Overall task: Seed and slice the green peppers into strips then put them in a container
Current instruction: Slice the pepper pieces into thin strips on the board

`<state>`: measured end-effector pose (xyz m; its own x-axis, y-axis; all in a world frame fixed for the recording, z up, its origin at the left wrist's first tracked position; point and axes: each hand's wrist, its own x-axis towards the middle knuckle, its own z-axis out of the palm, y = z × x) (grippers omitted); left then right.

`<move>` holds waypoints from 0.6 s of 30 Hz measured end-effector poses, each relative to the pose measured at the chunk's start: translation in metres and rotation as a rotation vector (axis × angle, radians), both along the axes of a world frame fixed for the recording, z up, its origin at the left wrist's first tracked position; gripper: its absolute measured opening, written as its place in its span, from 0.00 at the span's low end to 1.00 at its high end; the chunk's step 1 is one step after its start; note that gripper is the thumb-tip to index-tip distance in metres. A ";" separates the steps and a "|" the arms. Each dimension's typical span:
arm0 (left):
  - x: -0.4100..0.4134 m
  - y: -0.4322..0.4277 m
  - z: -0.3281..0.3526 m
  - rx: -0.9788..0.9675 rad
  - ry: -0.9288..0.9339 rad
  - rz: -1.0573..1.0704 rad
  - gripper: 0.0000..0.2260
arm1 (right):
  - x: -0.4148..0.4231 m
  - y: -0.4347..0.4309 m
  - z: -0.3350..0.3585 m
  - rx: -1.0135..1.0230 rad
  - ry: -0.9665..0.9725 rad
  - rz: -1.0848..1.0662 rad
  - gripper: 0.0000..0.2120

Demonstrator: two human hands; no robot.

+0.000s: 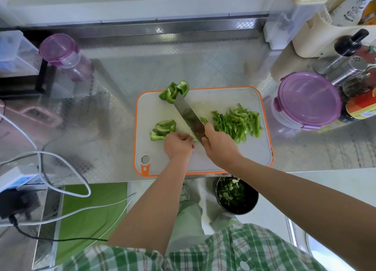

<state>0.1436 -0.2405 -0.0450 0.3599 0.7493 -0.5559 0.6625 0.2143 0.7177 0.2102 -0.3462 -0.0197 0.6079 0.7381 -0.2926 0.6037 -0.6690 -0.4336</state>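
Near the six o'clock edge of the orange-rimmed white plastic cutting board (223, 97), we have both hands at work. Our right hand (220, 147) has its grip wrapped round the handle of the broad steel kitchen knife (188, 115), whose blade points toward eleven o'clock. Our left hand (178, 144) has its fingers curled down, its grip pinning a pale green pepper piece (194, 137) to the board just beside the blade. Most of that piece is hidden under the knuckles. We judge the fingers are tucked this way to keep the tips clear of the edge.

The finished thin green pepper strips (238, 122) lie heaped at three o'clock, on the knife side and near the round clear container with the purple lid (307, 102), which stands shut on the patterned metal surface (142, 67). Seeded green pepper chunks wait at nine o'clock (163, 128) and at eleven o'clock (174, 90), on the feeding hand's side. A black bowl (244, 209) of green scraps sits below the surface's near edge at six o'clock. We are mid-slicing, and nothing is in the container yet as far as we can tell.
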 end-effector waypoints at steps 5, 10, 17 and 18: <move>-0.001 0.000 -0.004 0.022 0.007 0.001 0.14 | 0.001 -0.003 0.007 -0.030 -0.013 0.065 0.06; 0.000 0.001 -0.004 0.026 0.023 -0.017 0.13 | -0.002 0.000 0.007 -0.102 -0.044 0.088 0.05; 0.001 0.000 -0.008 0.094 0.038 -0.028 0.16 | -0.004 0.011 0.000 -0.144 -0.068 0.084 0.06; 0.001 0.000 -0.008 0.109 0.045 -0.042 0.15 | -0.005 0.013 -0.001 -0.146 -0.073 0.080 0.07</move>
